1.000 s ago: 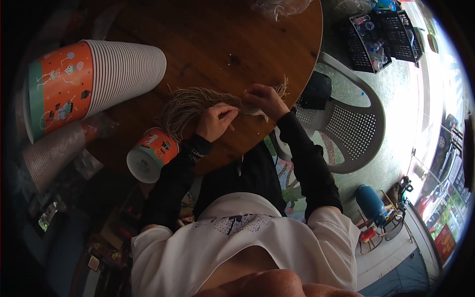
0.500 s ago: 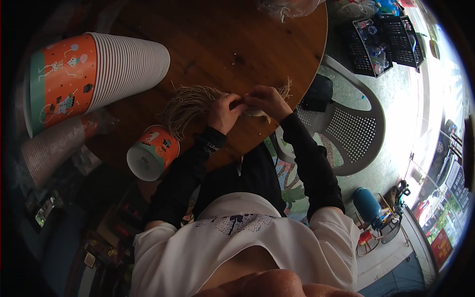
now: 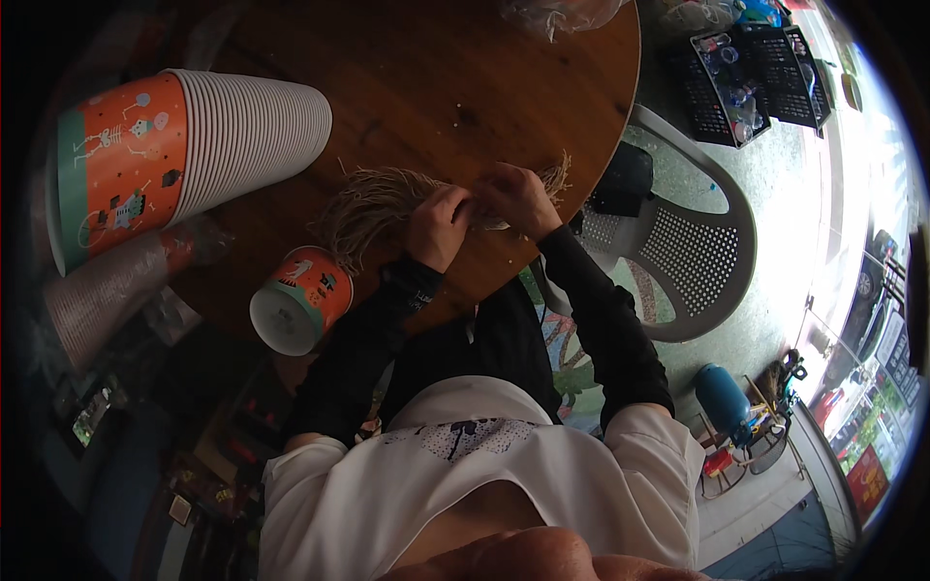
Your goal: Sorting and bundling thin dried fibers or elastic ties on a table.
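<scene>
A bundle of thin beige strands, like string, lies on the round brown wooden table near its front edge. My left hand and my right hand meet over the middle of the bundle. Both have their fingers bent and pinched together, almost touching each other. Loose strand ends fan out left of my left hand, and a shorter tuft sticks out beyond the right. What the fingertips pinch is largely hidden, but strands run beneath them. Close to my left forearm an orange and green paper cup rests at the table edge.
A long stack of paper cups lies at the left, above a plastic-wrapped stack. Clear plastic sits at the far edge. Right of the table are a grey chair holding a black object, and black crates with bottles.
My right hand has turned slightly and its fingers have shifted a little left, closer to my left hand. The bundle stays in place.
</scene>
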Demonstrator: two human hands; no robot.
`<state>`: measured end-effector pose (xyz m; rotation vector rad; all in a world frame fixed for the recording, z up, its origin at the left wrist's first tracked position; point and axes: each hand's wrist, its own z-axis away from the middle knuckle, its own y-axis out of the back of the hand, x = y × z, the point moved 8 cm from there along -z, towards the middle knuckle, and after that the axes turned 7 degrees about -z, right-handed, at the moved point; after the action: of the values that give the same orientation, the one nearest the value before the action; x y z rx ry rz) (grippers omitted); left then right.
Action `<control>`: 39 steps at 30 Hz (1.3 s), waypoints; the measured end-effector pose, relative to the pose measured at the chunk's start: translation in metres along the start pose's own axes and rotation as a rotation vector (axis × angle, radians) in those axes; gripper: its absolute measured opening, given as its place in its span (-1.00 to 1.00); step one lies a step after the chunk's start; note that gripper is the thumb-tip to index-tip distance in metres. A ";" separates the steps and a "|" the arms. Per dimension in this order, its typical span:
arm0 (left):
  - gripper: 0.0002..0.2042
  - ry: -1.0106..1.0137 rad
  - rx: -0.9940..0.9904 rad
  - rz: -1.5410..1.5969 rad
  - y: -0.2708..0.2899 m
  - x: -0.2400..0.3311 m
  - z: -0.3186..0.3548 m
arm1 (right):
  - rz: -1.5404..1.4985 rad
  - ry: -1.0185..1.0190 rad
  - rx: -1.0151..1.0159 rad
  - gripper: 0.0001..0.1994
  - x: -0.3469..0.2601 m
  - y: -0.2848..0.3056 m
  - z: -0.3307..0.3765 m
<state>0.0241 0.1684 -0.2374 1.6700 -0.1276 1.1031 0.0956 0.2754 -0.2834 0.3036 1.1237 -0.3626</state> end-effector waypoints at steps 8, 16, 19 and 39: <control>-0.84 -0.190 0.002 -0.137 -0.002 0.013 0.005 | -0.115 -0.083 -0.016 -0.81 0.017 -0.003 -0.005; -0.90 0.085 -0.154 0.153 -0.007 -0.014 -0.002 | 0.159 0.100 -0.202 -0.78 -0.022 -0.012 0.011; -0.92 0.307 -0.320 0.466 -0.026 -0.038 -0.001 | 0.351 0.275 0.002 -0.83 -0.033 -0.008 0.014; -0.85 0.724 -0.459 1.052 -0.050 -0.056 0.012 | 0.262 0.356 0.139 -0.82 -0.026 0.006 0.019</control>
<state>0.0288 0.1558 -0.3126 0.6461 -0.7774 2.1817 0.1036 0.2762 -0.2518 0.6504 1.3893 -0.1561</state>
